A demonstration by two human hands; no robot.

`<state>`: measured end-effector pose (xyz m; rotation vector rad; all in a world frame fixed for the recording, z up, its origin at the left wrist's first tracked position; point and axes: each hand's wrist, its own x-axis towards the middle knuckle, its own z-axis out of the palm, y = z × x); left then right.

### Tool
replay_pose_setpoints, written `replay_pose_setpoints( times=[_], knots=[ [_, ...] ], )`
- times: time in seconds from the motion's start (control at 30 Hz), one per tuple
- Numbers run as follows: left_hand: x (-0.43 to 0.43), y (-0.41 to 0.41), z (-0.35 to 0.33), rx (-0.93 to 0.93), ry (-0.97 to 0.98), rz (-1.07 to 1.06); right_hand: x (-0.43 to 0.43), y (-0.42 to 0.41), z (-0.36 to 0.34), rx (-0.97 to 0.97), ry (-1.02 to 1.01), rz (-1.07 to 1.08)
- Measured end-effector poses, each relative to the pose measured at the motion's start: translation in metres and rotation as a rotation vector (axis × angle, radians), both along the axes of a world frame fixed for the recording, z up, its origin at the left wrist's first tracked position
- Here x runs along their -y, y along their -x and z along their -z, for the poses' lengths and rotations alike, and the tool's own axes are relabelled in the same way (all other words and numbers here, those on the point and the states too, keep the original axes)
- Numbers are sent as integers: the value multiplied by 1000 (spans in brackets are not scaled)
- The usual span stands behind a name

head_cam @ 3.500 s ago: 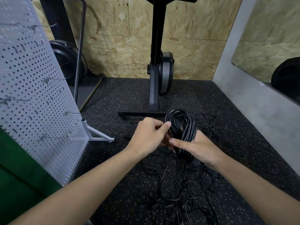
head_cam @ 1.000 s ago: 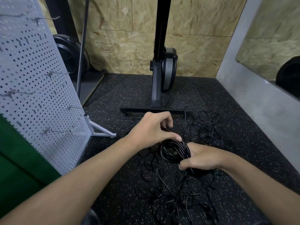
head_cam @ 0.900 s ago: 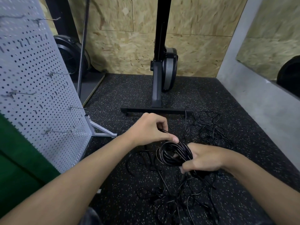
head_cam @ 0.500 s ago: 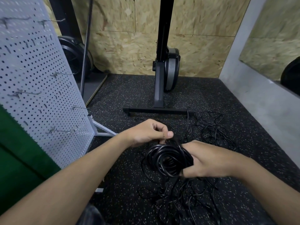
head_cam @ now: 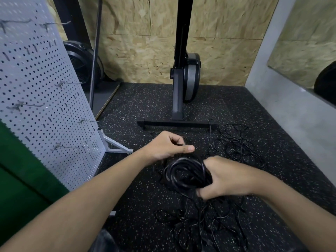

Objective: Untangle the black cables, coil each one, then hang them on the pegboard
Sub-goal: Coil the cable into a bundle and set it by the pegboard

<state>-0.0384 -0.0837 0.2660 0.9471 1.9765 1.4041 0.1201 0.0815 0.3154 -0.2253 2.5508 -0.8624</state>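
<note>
To your left stands one white pegboard [head_cam: 45, 106] with six hooks [head_cam: 67, 83]. Loose black cables [head_cam: 234, 146] sprawl across the speckled floor [head_cam: 145, 99] in two tangles. Your right hand [head_cam: 227, 177] grips one glossy, tightly wound coil [head_cam: 183, 175]. Your left hand [head_cam: 167, 146], just above it, pinches a black strand [head_cam: 180, 144].

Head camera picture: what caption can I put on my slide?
Right hand grips a coiled black cable while the left hand pinches a strand, beside the pegboard.
</note>
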Motion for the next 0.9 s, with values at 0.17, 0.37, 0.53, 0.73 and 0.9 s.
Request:
replay_pose_setpoints(
  times=[0.17, 0.37, 0.53, 0.73, 0.9],
  knots=[
    [8, 4, 14, 173, -63, 100, 2, -6, -13, -297, 169, 129],
    [-3, -10, 29, 194, 105, 83, -32, 12, -11, -574, 9, 641],
    [-5, -28, 27, -270, 354, 132, -74, 21, 6, -480, -205, 890],
    [-9, -56, -10, -674, 270, 233, -63, 15, 34, -242, -541, 691],
    [-11, -55, -30, -1052, 158, 131, -20, 14, 51, -132, -622, 226]
  ],
)
